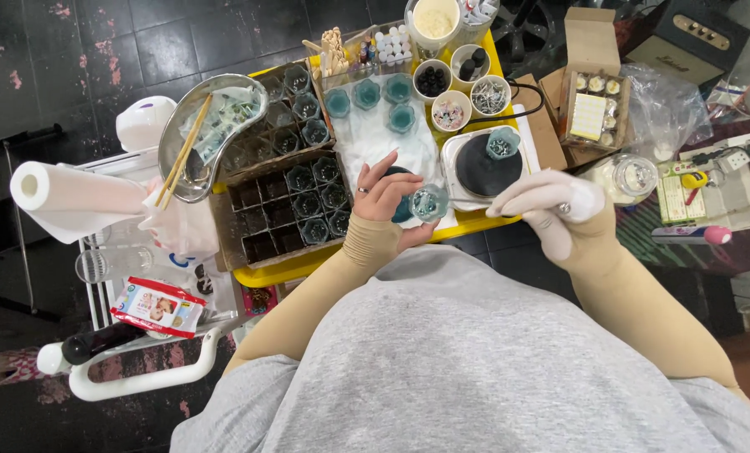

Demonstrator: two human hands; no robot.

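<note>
Head view: left hand [385, 200] fingers [376, 170] curl closed around a teal cup [429, 202] beside the hotplate [484, 166]; gloved right hand [551, 205] fingers loosely curled, holding nothing visible.

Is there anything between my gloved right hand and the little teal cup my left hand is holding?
Nothing visible. The left hand holds the teal cup over the yellow tray, and the gloved right hand is just beside it, with only the tray's edge below the gap.

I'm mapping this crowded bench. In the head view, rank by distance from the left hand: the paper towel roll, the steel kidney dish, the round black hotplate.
From the left hand:
1. Round black hotplate, just to its right.
2. Steel kidney dish, up to the left.
3. Paper towel roll, far left edge.
</note>
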